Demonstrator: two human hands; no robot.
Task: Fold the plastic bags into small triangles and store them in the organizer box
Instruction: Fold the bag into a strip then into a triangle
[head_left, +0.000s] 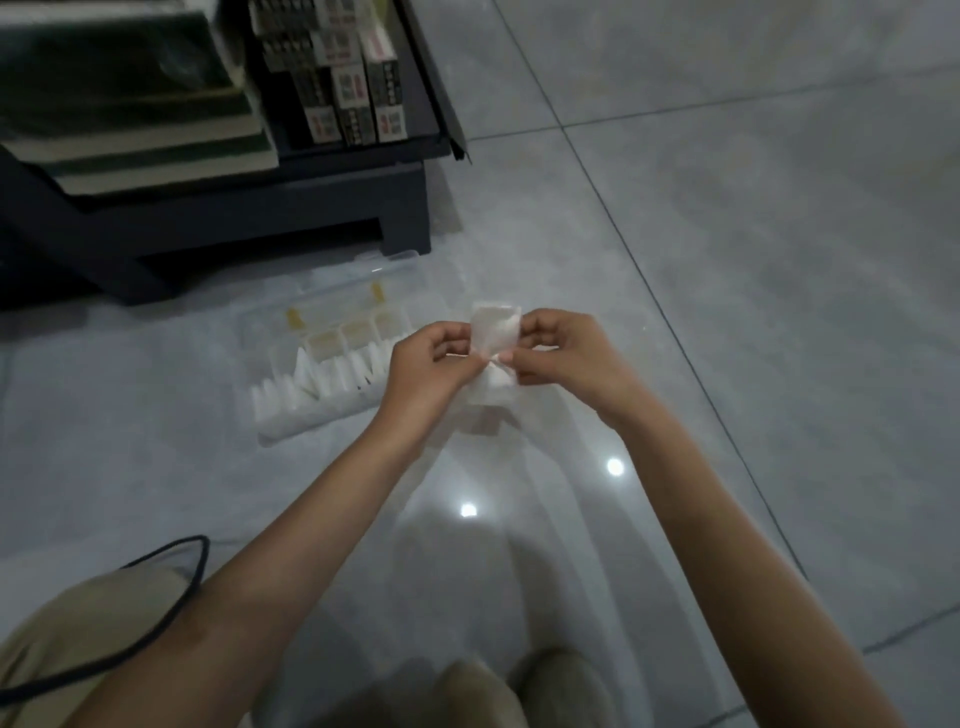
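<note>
At the left, the clear plastic organizer box (311, 422) lies open on the glossy grey tiled floor (727, 312). Its near row is packed with small white folded triangles (322, 384) standing on edge. Just right of the box, our left hand (426, 366) pinches the white translucent plastic bag strip (496, 330), its fingers (454, 340) curled on the left edge. The strip is held in the air, its loose tail hanging below. Our right hand (563, 358) pinches the same strip from the other side, fingers (535, 332) curled near the crease. We judge this bag is partway through folding. The next move calls for turning a corner across, keeping the crease tight, then tucking the tail.
</note>
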